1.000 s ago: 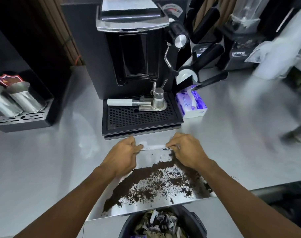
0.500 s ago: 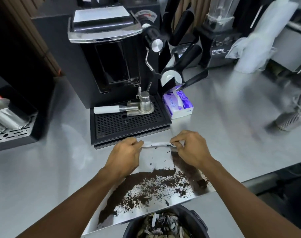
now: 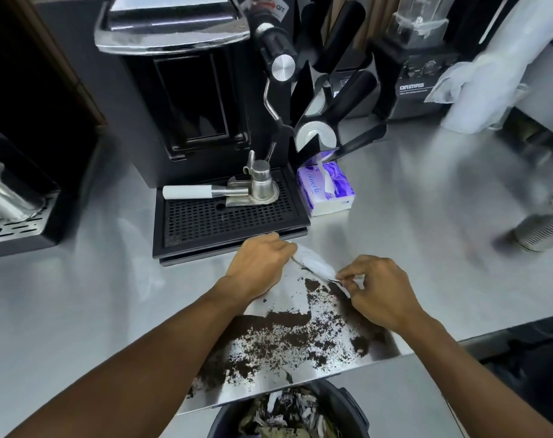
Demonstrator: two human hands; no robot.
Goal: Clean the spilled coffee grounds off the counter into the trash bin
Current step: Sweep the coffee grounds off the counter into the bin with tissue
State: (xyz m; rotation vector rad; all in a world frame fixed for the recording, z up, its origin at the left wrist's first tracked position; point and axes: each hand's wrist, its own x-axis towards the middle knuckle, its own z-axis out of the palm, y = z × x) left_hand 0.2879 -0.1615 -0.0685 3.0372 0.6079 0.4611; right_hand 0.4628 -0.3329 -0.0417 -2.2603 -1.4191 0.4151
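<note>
Dark coffee grounds [image 3: 287,336] lie scattered over the steel counter [image 3: 426,248] near its front edge. Below that edge stands a dark trash bin [image 3: 347,406] filled with paper and leaf scraps. A white tissue [image 3: 313,263] is stretched between my two hands just behind the spill. My left hand [image 3: 259,263] grips its left end. The right end is pinched in my right hand [image 3: 376,289], which sits lower and closer to the grounds.
A black coffee machine [image 3: 180,99] with a drip tray [image 3: 224,219] and a portafilter [image 3: 227,191] stands right behind my hands. A purple tissue pack [image 3: 328,191] sits beside it. A blender [image 3: 417,58] and plastic bags [image 3: 496,64] are at the back right, a metal can [image 3: 543,229] at far right.
The view has moved closer and lower. My right hand has pulled its end of the tissue down and toward me, so the tissue now slants; my left hand stays near the drip tray.
</note>
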